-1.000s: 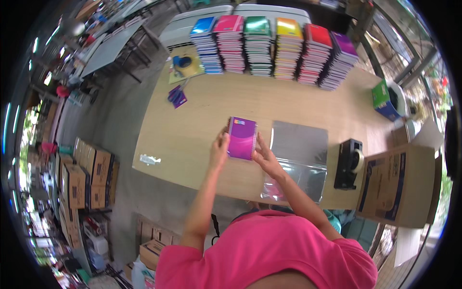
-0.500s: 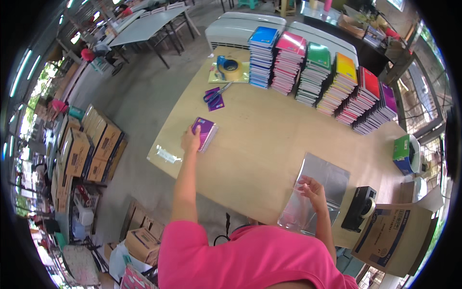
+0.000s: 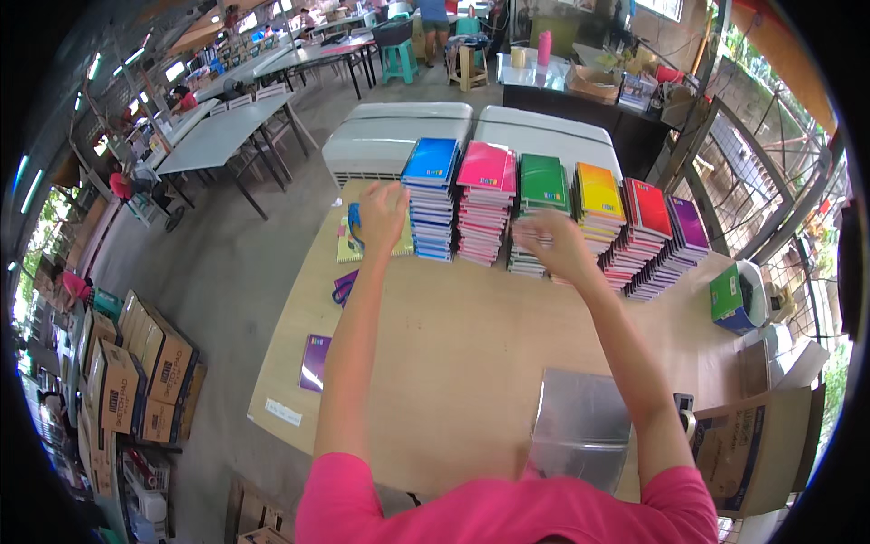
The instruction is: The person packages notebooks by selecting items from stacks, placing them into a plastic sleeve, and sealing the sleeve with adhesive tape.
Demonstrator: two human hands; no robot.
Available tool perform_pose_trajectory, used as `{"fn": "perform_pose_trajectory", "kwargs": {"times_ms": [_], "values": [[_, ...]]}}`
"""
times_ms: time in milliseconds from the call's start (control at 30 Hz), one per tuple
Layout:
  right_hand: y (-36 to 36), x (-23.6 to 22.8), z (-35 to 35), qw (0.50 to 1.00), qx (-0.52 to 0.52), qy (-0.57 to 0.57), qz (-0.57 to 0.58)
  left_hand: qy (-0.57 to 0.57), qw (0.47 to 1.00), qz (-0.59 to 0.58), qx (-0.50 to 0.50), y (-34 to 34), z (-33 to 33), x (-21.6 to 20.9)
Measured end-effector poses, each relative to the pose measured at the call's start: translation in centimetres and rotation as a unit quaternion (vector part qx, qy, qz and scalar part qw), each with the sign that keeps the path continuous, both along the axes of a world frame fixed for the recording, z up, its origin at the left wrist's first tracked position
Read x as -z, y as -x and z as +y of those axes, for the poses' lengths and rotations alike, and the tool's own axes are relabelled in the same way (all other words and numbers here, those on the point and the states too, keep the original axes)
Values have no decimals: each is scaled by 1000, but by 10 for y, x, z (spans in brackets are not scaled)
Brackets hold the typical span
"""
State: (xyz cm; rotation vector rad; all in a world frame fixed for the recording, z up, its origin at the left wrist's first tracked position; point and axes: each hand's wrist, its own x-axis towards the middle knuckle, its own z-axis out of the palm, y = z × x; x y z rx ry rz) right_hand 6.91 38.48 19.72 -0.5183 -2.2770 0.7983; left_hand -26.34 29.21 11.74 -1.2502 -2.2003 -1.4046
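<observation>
Head view — hands (image 3: 384,218) loosely uncurled near notebook stacks (image 3: 480,227).

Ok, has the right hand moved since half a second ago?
Yes: the right hand has moved forward, away from the clear plastic sheet and toward the green notebook stack.

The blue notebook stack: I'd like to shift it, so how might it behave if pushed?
The blue notebook stack could tip if pushed high up, being tall and narrow. Its top cover looks glossy, so it may feel slippery. So many piled layers probably make the whole heavy.
</observation>
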Motion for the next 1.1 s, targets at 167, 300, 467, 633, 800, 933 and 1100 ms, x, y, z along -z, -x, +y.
{"fn": "perform_pose_trajectory", "kwargs": {"times_ms": [167, 300, 467, 633, 800, 933, 1100], "values": [[159, -25, 121, 971, 112, -142, -156, 49, 989, -114, -86, 11, 117, -35], [235, -27, 110, 927, 230, -54, -292, 88, 987, -129, -41, 41, 108, -31], [257, -11, 101, 893, 320, 7, -316, 77, 980, -180, -20, 34, 101, -25], [246, -21, 113, 947, 292, 47, -122, 125, 981, -142, -45, 28, 108, -36], [212, -60, 128, 944, 46, 327, 12, -139, 798, -516, 277, 30, 97, -62], [156, -54, 170, 917, 279, 9, -285, -229, 643, -638, 357, -4, 90, -63], [157, -38, 135, 847, 353, 98, -386, -287, 609, -681, 288, -21, 64, -46]]}}
